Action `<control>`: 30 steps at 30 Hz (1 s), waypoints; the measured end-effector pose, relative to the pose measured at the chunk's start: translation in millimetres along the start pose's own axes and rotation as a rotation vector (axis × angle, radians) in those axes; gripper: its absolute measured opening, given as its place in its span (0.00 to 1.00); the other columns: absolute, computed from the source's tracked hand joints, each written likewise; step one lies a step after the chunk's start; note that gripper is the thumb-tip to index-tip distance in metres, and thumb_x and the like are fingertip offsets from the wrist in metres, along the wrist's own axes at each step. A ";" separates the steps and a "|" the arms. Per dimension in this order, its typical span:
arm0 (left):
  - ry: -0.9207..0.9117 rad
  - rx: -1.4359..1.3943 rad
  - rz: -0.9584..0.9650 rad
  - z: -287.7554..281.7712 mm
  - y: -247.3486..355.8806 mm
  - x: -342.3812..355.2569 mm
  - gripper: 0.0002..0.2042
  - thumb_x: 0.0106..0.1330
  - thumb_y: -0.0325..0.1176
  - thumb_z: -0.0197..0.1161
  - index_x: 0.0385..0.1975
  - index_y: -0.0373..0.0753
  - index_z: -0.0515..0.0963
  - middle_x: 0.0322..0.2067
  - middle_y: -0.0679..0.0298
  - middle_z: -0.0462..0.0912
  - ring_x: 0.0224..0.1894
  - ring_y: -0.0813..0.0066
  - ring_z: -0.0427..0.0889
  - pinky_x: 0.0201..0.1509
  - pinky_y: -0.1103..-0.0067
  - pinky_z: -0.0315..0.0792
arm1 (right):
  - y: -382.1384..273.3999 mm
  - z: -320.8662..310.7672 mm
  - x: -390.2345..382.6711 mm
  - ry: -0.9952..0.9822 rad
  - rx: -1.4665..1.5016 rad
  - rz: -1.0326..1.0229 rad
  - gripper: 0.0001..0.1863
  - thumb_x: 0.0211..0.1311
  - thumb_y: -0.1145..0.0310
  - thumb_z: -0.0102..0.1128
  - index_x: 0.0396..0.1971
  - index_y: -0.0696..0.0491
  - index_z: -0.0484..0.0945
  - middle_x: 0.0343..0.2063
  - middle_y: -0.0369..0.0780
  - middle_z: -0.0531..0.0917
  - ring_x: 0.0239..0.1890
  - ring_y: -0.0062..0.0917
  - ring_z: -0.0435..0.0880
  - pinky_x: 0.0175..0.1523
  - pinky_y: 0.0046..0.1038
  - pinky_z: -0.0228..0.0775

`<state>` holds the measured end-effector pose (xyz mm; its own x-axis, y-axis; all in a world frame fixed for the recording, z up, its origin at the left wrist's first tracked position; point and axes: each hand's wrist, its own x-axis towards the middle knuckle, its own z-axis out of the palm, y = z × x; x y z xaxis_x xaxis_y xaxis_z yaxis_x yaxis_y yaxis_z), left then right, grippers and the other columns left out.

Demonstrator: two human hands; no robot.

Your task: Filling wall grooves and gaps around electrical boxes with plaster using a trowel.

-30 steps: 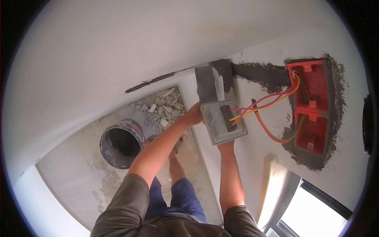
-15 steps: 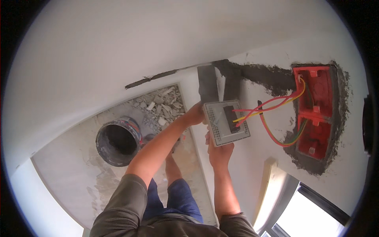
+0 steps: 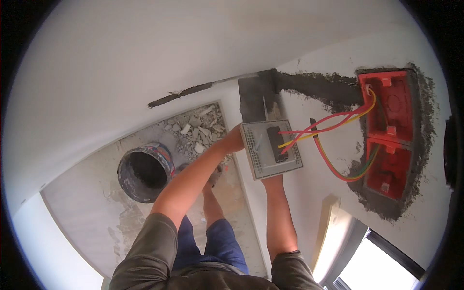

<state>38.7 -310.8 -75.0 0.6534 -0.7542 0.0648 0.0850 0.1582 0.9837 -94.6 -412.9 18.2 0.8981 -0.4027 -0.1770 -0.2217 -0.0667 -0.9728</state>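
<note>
Since the earlier frame, the right hand (image 3: 271, 180) had slid from the plate's 9 o'clock side to its 6 o'clock edge. Left hand (image 3: 235, 139) gripped the grey plate (image 3: 270, 150) at 9 o'clock; both hands' fingers were clamped on it. Red and yellow wires (image 3: 328, 126) ran from the plate toward 2 o'clock into the red box (image 3: 394, 130) in the wall. A bucket (image 3: 144, 171) stood on the floor at 8 o'clock.
</note>
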 end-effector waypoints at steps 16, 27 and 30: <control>0.098 -0.250 -0.323 5.1 2.8 -8.9 0.17 0.67 0.33 0.57 0.54 0.35 0.72 0.42 0.58 0.81 0.44 0.73 0.78 0.49 0.74 0.72 | -81.9 47.7 -26.4 0.257 -0.460 -0.087 0.13 0.56 0.78 0.56 0.42 0.60 0.75 0.37 0.39 0.79 0.36 0.23 0.76 0.40 0.25 0.69; 0.086 -0.138 -0.261 -0.5 0.8 -10.6 0.16 0.67 0.32 0.56 0.53 0.35 0.72 0.42 0.59 0.82 0.43 0.73 0.79 0.49 0.75 0.72 | -87.3 42.6 -12.4 0.065 -0.876 -0.322 0.13 0.54 0.80 0.55 0.42 0.60 0.75 0.39 0.48 0.79 0.41 0.44 0.77 0.47 0.38 0.68; 0.139 -0.233 -0.237 5.2 1.2 -8.1 0.16 0.66 0.33 0.57 0.52 0.34 0.73 0.42 0.59 0.82 0.43 0.74 0.78 0.49 0.75 0.72 | -81.7 33.7 -9.9 0.056 -0.898 -0.277 0.17 0.53 0.80 0.56 0.45 0.60 0.73 0.44 0.50 0.76 0.48 0.47 0.73 0.52 0.40 0.65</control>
<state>29.6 -307.9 -73.4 0.6898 -0.6960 -0.1993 0.4051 0.1430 0.9030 -72.6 -372.7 94.4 0.9483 -0.3088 0.0733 -0.2339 -0.8360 -0.4963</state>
